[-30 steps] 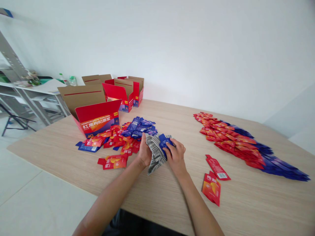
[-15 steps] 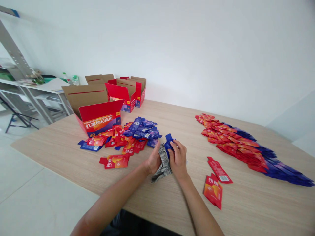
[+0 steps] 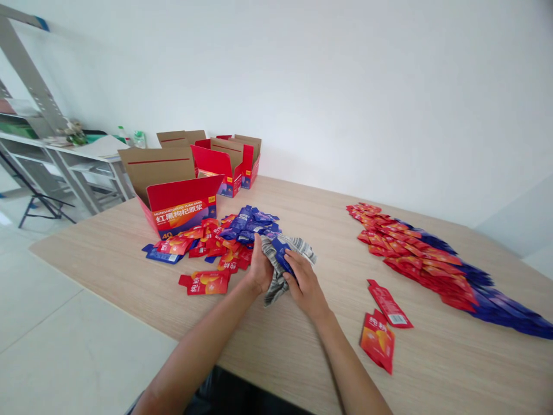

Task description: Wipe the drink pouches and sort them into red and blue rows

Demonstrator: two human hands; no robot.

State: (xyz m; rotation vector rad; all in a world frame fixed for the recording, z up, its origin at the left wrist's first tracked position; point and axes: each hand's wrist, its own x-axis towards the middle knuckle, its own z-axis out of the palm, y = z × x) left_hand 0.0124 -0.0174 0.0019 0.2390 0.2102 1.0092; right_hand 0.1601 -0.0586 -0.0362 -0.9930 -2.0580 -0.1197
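Observation:
A grey striped cloth (image 3: 273, 288) lies bunched in my left hand (image 3: 261, 266), thumb up along its edge. On the cloth rests a blue sachet (image 3: 281, 253), and my right hand (image 3: 306, 282) has its fingers closed on the sachet's right side. Part of the sachet is hidden under those fingers. Just beyond my left hand is a heap of blue sachets (image 3: 248, 223) lying over red sachets (image 3: 211, 239). One red sachet (image 3: 208, 283) lies apart, left of my left forearm.
An open red carton (image 3: 181, 204) stands behind the heap, with more open cartons (image 3: 220, 158) farther back. At right, overlapping rows of red sachets (image 3: 415, 248) and blue sachets (image 3: 510, 305) fan across the table (image 3: 311, 196). Two loose red sachets (image 3: 378, 341) lie nearer me.
Both hands have moved slightly left with the cloth and blue sachet. The cloth now spreads out behind the sachet, on its far right side. The view has shifted slightly.

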